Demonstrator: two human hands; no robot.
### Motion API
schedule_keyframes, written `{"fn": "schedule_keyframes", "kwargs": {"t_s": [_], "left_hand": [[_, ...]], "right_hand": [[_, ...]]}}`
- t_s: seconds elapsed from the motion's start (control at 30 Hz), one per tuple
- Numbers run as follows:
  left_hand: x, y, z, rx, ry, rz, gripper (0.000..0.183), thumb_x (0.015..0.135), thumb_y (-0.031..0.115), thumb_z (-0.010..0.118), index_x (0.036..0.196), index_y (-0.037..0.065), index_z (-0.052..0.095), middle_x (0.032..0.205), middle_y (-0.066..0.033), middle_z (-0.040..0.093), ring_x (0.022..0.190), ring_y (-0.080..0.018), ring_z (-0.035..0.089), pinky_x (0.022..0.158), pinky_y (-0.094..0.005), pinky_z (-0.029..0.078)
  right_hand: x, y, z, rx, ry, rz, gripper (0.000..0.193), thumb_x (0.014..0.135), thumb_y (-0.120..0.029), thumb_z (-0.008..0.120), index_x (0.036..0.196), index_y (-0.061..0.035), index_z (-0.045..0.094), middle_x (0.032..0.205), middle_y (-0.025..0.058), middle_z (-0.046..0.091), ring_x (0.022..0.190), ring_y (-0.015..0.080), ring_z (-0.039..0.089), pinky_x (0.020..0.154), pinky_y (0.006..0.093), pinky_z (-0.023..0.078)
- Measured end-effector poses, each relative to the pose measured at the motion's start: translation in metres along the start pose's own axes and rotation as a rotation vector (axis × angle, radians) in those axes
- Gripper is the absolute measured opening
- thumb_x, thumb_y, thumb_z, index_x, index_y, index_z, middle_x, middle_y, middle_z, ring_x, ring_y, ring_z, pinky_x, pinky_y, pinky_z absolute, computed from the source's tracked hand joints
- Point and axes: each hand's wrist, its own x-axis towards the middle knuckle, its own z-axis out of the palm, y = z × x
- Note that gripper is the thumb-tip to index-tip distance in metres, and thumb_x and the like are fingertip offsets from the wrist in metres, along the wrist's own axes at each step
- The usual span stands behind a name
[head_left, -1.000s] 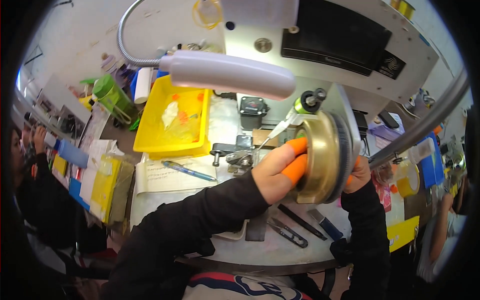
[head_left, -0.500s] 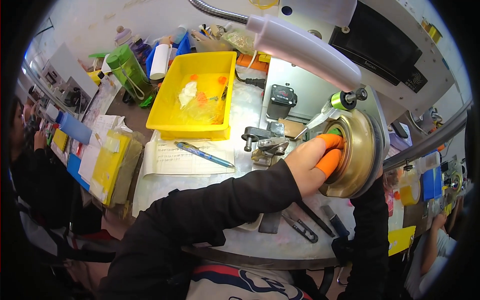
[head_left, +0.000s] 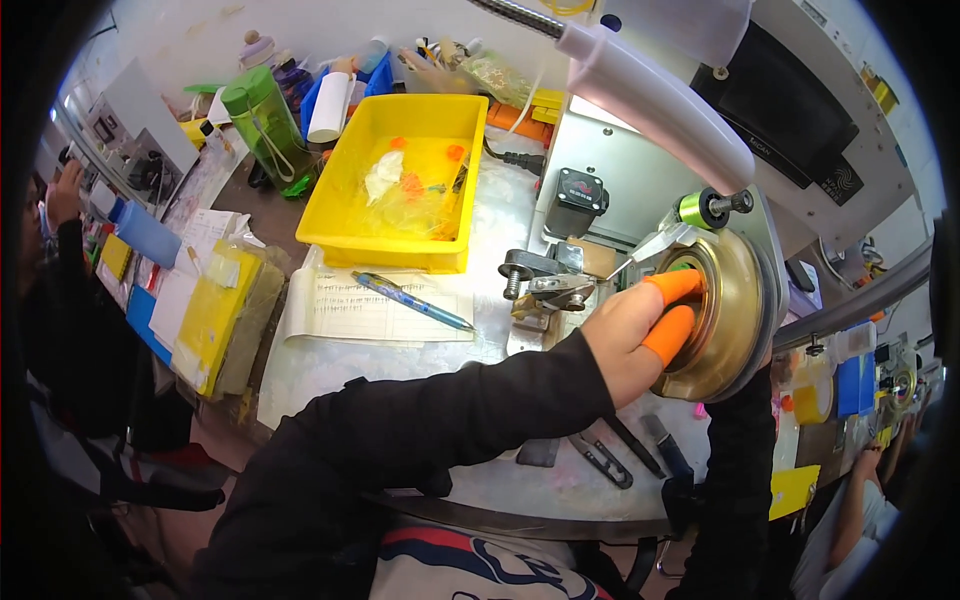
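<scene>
My left hand [head_left: 622, 338] is at the recessed centre of a brass-coloured wheel [head_left: 738, 335]. Orange finger cots cover two of its fingers, which curl into the hub with their tips close together. What they grip is hidden; a bit of green shows beside them. My right forearm [head_left: 738, 450], in a black sleeve, rises behind the wheel, which hides nearly all of that hand. Just left of the wheel sits a small metal clamp fixture [head_left: 555, 285]. A pale pointed arm slants between the two, below a green-ringed spool [head_left: 700, 209].
A white lamp head [head_left: 655, 100] hangs over the machine. Left lie a yellow tray [head_left: 310, 225], a notebook [head_left: 350, 315] and a blue pen [head_left: 415, 300]. Thread snips [head_left: 603, 462] and dark-handled tools rest near the front edge. Co-workers sit at both sides.
The whole view has shifted, so the bench things sit a little further right. My left hand stays at the wheel's hub. At far left, a co-worker's hand has risen.
</scene>
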Motion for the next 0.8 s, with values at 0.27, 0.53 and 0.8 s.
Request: {"fn": "schedule_keyframes", "kwargs": {"t_s": [0.27,0.53,0.8], "left_hand": [[0.016,0.003,-0.005,0.248,-0.135,0.021,0.02,0.082,0.008,0.04,0.098,0.0,0.046,0.075,-0.0131,0.054,0.069,-0.0223,0.053,0.06,-0.029,0.041],[0.005,-0.005,0.002,0.347,0.061,0.162,0.024,0.081,0.011,0.042,0.102,-0.001,0.045,0.08,-0.0176,0.053,0.075,-0.0285,0.052,0.065,-0.032,0.041],[-0.04,0.032,-0.058,0.739,-0.203,0.236,0.021,0.074,0.011,0.054,0.094,0.005,0.053,0.067,-0.0112,0.053,0.058,-0.0269,0.053,0.052,-0.0323,0.042]], "right_hand": [[-0.001,0.0,-0.001,-0.151,0.02,-0.039,0.045,0.078,-0.022,0.052,0.116,-0.0002,0.039,0.113,0.0151,0.046,0.1,0.0247,0.048,0.088,0.0359,0.039],[0.0,0.002,0.001,-0.104,-0.081,-0.053,0.044,0.081,-0.025,0.048,0.117,-0.0011,0.038,0.116,0.015,0.043,0.103,0.0257,0.045,0.089,0.037,0.037],[-0.029,-0.015,-0.008,-0.37,0.171,-0.034,0.048,0.082,-0.029,0.044,0.12,-0.0007,0.034,0.119,0.0147,0.041,0.106,0.0276,0.043,0.09,0.0421,0.035]]}}
